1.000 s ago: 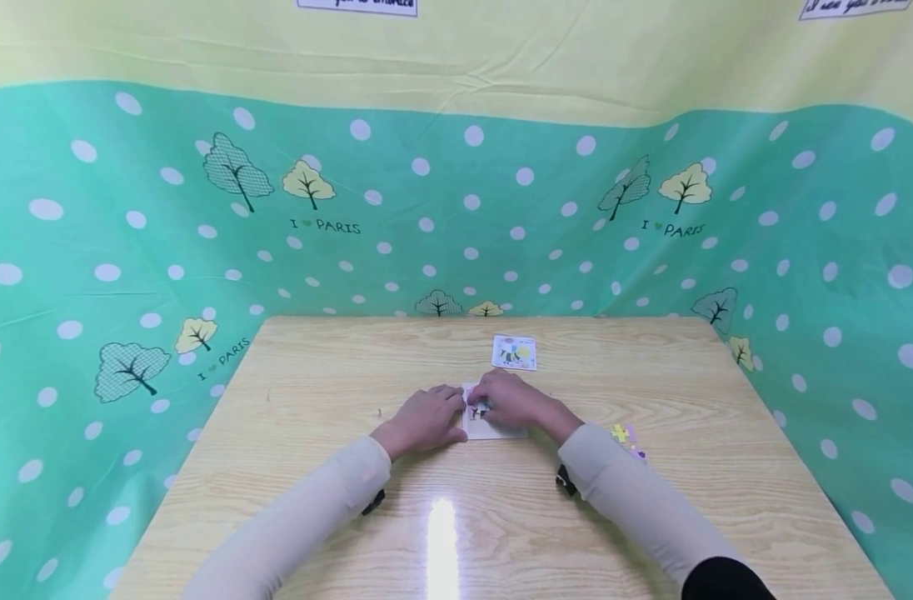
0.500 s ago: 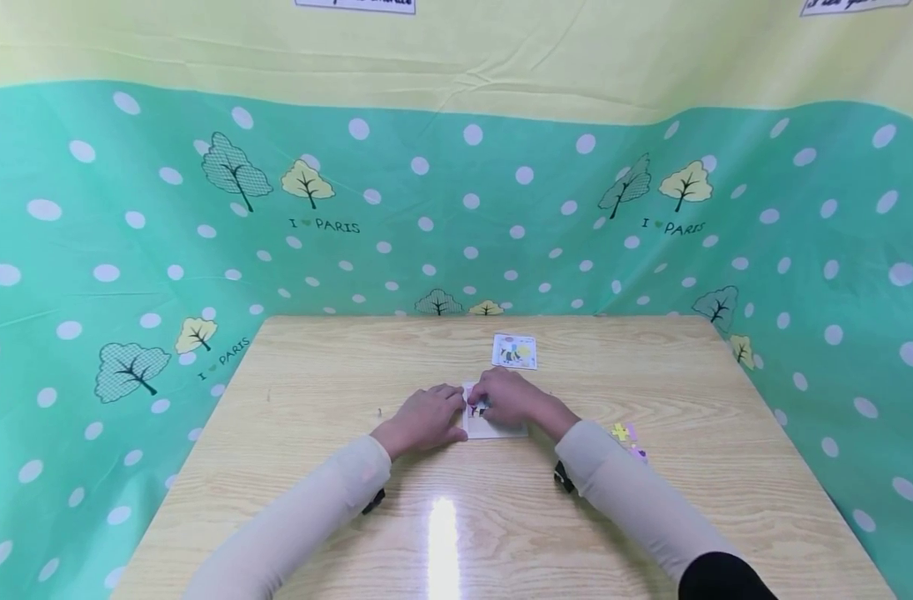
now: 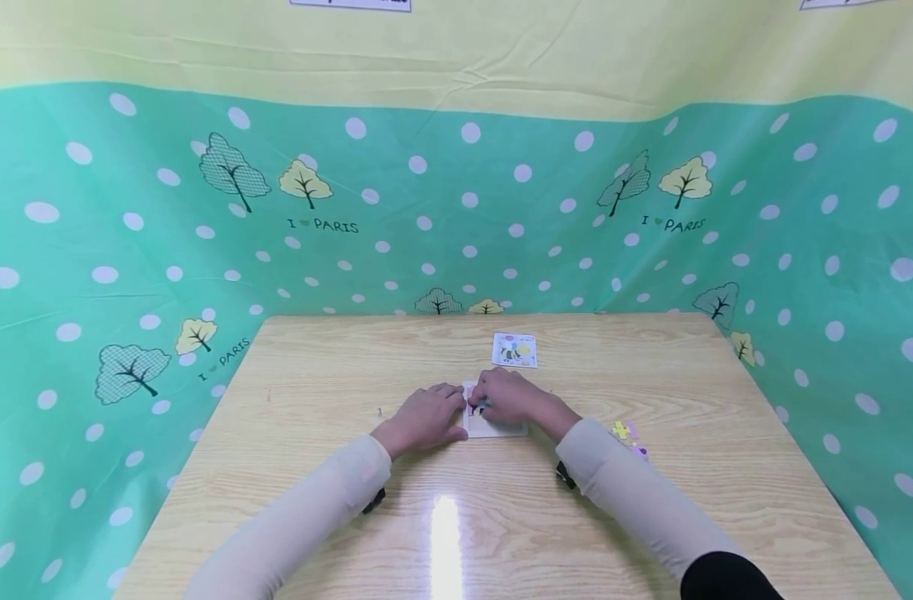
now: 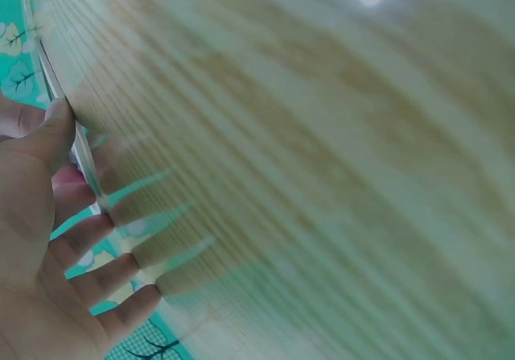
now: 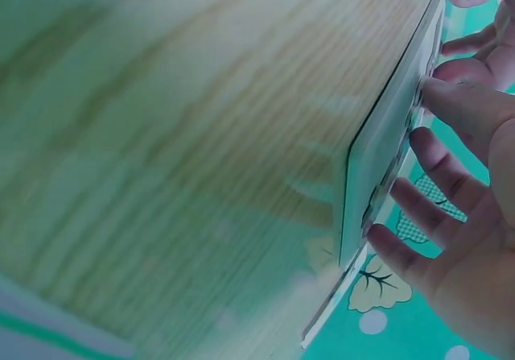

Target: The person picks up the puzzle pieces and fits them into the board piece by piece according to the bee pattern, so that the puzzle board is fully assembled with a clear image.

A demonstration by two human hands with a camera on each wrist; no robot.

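Wooden tabletop [image 3: 321, 358], puzzle board [image 3: 496, 429] partly covered by right hand [image 3: 507, 396], its grip hidden; left hand [image 3: 426, 417] relaxed alongside

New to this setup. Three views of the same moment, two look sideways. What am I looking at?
No machine arm here: just a person's two bare hands, with one camera on the head and one on each wrist.

The head picture looks forward and down. The wrist pictures look along each hand close up, so the wood-grain table appears tipped.

On the table, the left hand rests at the left edge of a pale puzzle board. The right hand has its fingertips on that board; any piece beneath them is hidden, so I can't say it holds one.

Beyond the board lies a card with a bee picture. Loose puzzle pieces lie by the right forearm. A patterned cloth hangs behind.
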